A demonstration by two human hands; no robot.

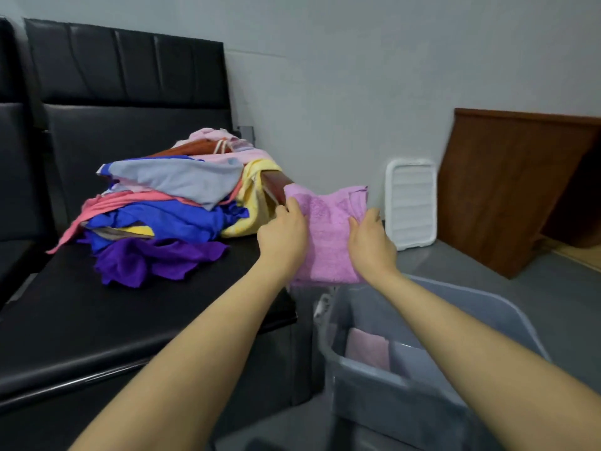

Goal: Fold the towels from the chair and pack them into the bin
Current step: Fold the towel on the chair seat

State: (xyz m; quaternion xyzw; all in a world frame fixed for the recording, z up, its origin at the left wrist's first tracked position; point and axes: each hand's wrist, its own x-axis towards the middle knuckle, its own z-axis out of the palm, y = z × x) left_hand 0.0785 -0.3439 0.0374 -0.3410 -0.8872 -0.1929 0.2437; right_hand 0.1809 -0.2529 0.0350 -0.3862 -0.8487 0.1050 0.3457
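Note:
A folded pink towel (328, 229) hangs in the air between my two hands, above the gap between chair and bin. My left hand (284, 237) grips its left edge and my right hand (370, 242) grips its right edge. A heap of unfolded towels (169, 203) in blue, purple, grey, yellow, pink and red lies on the black chair seat (97, 320) to the left. The grey plastic bin (383, 379) stands on the floor at the lower right, with a folded pink towel (367, 349) and a folded grey one (422, 366) inside.
A white bin lid (411, 203) leans on the wall behind the bin. A brown wooden board (507, 183) leans at the right. Chair backrests (130, 63) rise at the left, and grey floor (487, 278) lies beyond the bin.

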